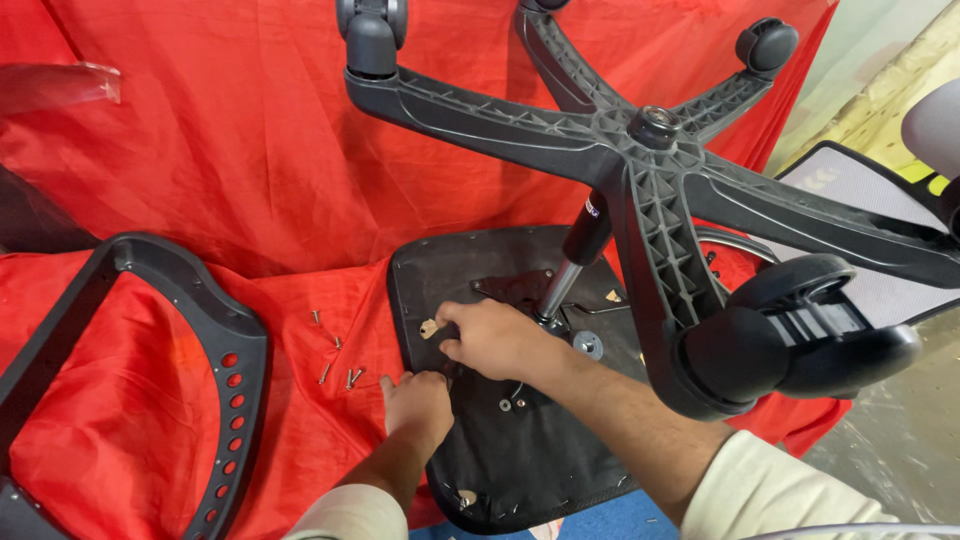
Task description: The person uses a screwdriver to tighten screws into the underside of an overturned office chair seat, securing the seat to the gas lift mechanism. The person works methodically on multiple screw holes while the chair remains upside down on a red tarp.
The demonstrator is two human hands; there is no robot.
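The upturned black seat pan (520,440) lies on the red cloth (200,180), the left hand (418,402) pressing flat on its edge to steady it while the right hand (495,338), fingers curled, works near the gas lift (572,262), loose screws (338,362) alongside.

A red cloth (230,150) covers the floor and carries a black upturned chair seat (520,450) at 6 o'clock, loose screws (335,360) just beside the seat at its 9 o'clock, a black curved armrest frame (215,340) at 8 o'clock, and bare grey floor (900,440) showing at 4 o'clock.
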